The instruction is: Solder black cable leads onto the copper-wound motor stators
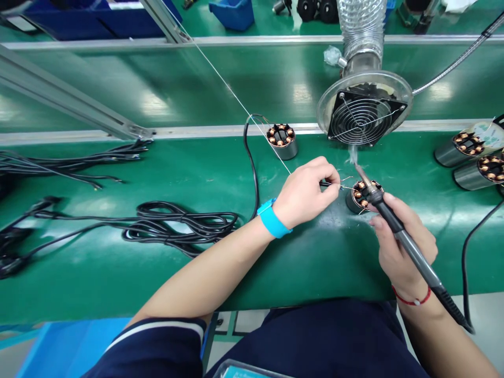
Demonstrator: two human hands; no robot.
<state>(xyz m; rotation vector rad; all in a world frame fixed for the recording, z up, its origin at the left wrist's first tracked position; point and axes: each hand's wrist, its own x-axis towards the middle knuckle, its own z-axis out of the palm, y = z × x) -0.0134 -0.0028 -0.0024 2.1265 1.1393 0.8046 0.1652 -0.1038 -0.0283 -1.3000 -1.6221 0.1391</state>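
Note:
My left hand (311, 189), with a blue band at its wrist, pinches the end of a black cable whose thin wires reach toward a motor stator (354, 202) with copper coils. A soldering iron (411, 249) lies in the grip of my right hand (405, 244), its tip pointing up and left over the stator. Smoke rises from the tip toward a round fume extractor fan (359, 122). Part of the stator is hidden behind the iron. A thin white strand (232, 92) runs down from the upper left to my left hand.
Another stator (282, 142) stands behind my left hand, beside a bent black cable (252, 168). More stators (459, 149) lie at the right. Coiled black cables (177, 226) and a bundle of cut cables (71, 163) occupy the left. Blue bins (232, 13) sit on the upper shelf.

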